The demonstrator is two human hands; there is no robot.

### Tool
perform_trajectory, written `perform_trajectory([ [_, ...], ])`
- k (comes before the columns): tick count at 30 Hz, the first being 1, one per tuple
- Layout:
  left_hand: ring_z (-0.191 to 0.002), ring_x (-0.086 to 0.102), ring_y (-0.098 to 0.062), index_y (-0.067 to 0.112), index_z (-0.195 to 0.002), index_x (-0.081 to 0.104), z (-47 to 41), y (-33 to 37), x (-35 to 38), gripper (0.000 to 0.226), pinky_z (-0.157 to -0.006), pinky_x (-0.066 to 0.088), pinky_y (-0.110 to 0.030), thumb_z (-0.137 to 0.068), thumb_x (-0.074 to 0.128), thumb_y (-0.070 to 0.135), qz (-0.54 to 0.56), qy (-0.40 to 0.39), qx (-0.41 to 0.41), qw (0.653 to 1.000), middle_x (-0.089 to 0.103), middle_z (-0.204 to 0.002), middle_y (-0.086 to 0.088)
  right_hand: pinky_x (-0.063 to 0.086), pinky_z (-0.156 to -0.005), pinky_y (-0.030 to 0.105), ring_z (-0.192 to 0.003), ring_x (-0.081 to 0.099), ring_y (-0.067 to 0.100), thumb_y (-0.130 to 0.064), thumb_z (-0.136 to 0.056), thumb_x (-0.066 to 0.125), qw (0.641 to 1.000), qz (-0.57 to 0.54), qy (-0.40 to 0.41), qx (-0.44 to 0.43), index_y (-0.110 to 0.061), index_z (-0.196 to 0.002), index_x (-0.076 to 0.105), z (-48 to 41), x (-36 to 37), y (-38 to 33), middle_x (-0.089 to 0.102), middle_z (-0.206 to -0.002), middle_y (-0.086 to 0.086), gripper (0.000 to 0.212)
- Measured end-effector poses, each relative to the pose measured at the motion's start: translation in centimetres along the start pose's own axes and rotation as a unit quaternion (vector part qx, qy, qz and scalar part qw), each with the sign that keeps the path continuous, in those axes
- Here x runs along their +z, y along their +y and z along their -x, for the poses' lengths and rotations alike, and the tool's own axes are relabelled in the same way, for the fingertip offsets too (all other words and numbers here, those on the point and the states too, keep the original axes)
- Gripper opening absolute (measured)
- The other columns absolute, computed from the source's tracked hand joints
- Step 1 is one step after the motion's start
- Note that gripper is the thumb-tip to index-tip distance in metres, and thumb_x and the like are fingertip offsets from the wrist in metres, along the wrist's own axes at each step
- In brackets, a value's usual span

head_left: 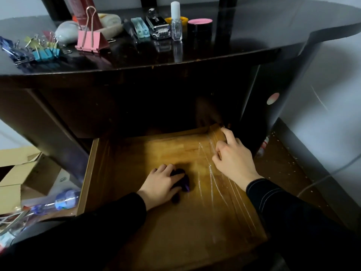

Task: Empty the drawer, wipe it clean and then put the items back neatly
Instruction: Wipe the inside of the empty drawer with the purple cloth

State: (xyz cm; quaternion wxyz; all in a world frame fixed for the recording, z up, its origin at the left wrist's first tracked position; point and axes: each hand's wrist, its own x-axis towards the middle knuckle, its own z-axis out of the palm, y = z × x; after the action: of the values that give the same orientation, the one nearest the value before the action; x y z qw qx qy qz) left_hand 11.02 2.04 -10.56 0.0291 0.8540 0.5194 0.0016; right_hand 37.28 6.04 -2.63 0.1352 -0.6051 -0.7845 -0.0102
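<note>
The wooden drawer [136, 222] is pulled out below the dark desk, and nothing but the cloth lies inside it. My left hand [162, 184] presses a dark purple cloth [184, 182] onto the drawer floor near the middle, fingers bent over it. My right hand [232, 157] rests on the drawer's right wall [240, 208], which is covered in shiny clear film; its fingers curl over the rim. The items lie on the desk top: a big pink binder clip [88, 39], small coloured clips [42, 49], a stapler [158, 27], a clear bottle [176, 26] and a pink-lidded jar [199, 28].
A mint clip [139, 28], a white roll [110, 23] and a red box [82, 10] also sit on the desk top [254, 36]. Cardboard boxes [21, 173] and a plastic bottle [62, 200] lie on the floor to the left. A small bottle [263, 146] stands on the right.
</note>
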Motion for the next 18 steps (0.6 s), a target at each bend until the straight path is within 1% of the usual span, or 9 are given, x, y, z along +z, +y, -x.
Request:
perform_trajectory([
  [1,-0.116,0.048,-0.027,0.035,-0.144,0.049,0.1,-0.6,0.0,0.051,-0.091,0.049,-0.042,-0.095,0.052,0.048,0.002,0.006,0.014,1.000,0.045,-0.133,-0.002,0.052,-0.066,0.031,-0.108,0.057,0.025,-0.029,-0.092,0.061,1.000,-0.001,0.001,0.001,-0.014,-0.093,0.063,0.0,0.0,0.0,0.028,-0.159,0.004,0.015],
  [3,-0.114,0.048,-0.028,0.036,-0.141,0.053,-0.7,-2.3,-0.6,0.048,-0.091,0.049,-0.041,-0.094,0.059,0.035,0.014,0.018,-0.022,1.000,0.046,-0.132,-0.003,0.051,-0.065,0.030,-0.107,0.057,0.025,-0.029,-0.092,0.061,1.000,-0.002,0.004,0.002,-0.014,-0.095,0.064,0.0,0.1,0.0,0.029,-0.159,0.004,0.015],
  [6,-0.111,0.049,-0.031,0.031,-0.140,0.056,-2.1,-3.1,-1.1,0.045,-0.090,0.048,-0.042,-0.095,0.058,0.032,0.035,0.053,-0.135,0.989,0.048,-0.128,-0.006,0.047,-0.061,0.027,-0.105,0.058,0.025,-0.026,-0.091,0.062,1.000,-0.003,0.006,0.002,-0.012,-0.094,0.066,-0.1,0.2,0.1,0.032,-0.157,0.005,0.015],
  [8,-0.111,0.050,-0.034,0.028,-0.140,0.056,-2.2,-2.1,-0.8,0.045,-0.087,0.049,-0.043,-0.096,0.057,0.037,0.028,0.070,-0.153,0.985,0.049,-0.125,-0.009,0.043,-0.060,0.026,-0.105,0.059,0.026,-0.025,-0.090,0.063,1.000,-0.002,0.009,0.002,-0.012,-0.094,0.067,-0.1,0.2,0.1,0.033,-0.156,0.005,0.014],
  [10,-0.114,0.048,-0.032,0.029,-0.142,0.053,-1.3,-0.6,-0.5,0.052,-0.088,0.048,-0.043,-0.095,0.051,0.053,0.023,0.061,-0.124,0.990,0.048,-0.126,-0.007,0.044,-0.061,0.027,-0.105,0.058,0.026,-0.026,-0.090,0.063,1.000,-0.001,0.007,0.000,-0.012,-0.093,0.066,-0.1,0.2,0.1,0.033,-0.156,0.005,0.014],
  [12,-0.115,0.047,-0.028,0.033,-0.142,0.051,0.0,0.7,-0.5,0.060,-0.090,0.048,-0.043,-0.093,0.043,0.066,0.026,0.025,-0.062,0.997,0.046,-0.128,-0.004,0.047,-0.061,0.028,-0.105,0.058,0.026,-0.027,-0.090,0.064,1.000,0.004,0.006,-0.006,-0.013,-0.092,0.066,-0.1,0.2,0.2,0.032,-0.156,0.006,0.014],
  [15,-0.110,0.049,-0.026,0.035,-0.136,0.057,2.0,1.9,-0.6,0.044,-0.086,0.050,-0.041,-0.096,0.051,0.052,0.050,-0.020,0.076,0.996,0.046,-0.124,-0.002,0.050,-0.063,0.029,-0.106,0.059,0.028,-0.028,-0.090,0.067,1.000,0.014,0.004,-0.016,-0.014,-0.088,0.066,0.0,0.2,0.2,0.032,-0.155,0.007,0.014],
  [16,-0.110,0.050,-0.025,0.035,-0.133,0.059,2.3,1.9,-0.6,0.039,-0.085,0.050,-0.040,-0.096,0.054,0.045,0.060,-0.027,0.099,0.993,0.047,-0.124,-0.001,0.051,-0.063,0.030,-0.107,0.059,0.028,-0.028,-0.089,0.067,1.000,0.016,0.002,-0.018,-0.014,-0.087,0.066,0.0,0.3,0.2,0.032,-0.156,0.008,0.014],
  [18,-0.110,0.051,-0.024,0.036,-0.131,0.061,1.9,1.1,-1.0,0.036,-0.085,0.051,-0.039,-0.095,0.058,0.039,0.091,-0.026,0.071,0.993,0.048,-0.125,0.000,0.052,-0.064,0.031,-0.108,0.059,0.030,-0.027,-0.090,0.066,1.000,0.019,-0.001,-0.019,-0.013,-0.088,0.066,0.0,0.3,0.2,0.031,-0.156,0.008,0.014],
])
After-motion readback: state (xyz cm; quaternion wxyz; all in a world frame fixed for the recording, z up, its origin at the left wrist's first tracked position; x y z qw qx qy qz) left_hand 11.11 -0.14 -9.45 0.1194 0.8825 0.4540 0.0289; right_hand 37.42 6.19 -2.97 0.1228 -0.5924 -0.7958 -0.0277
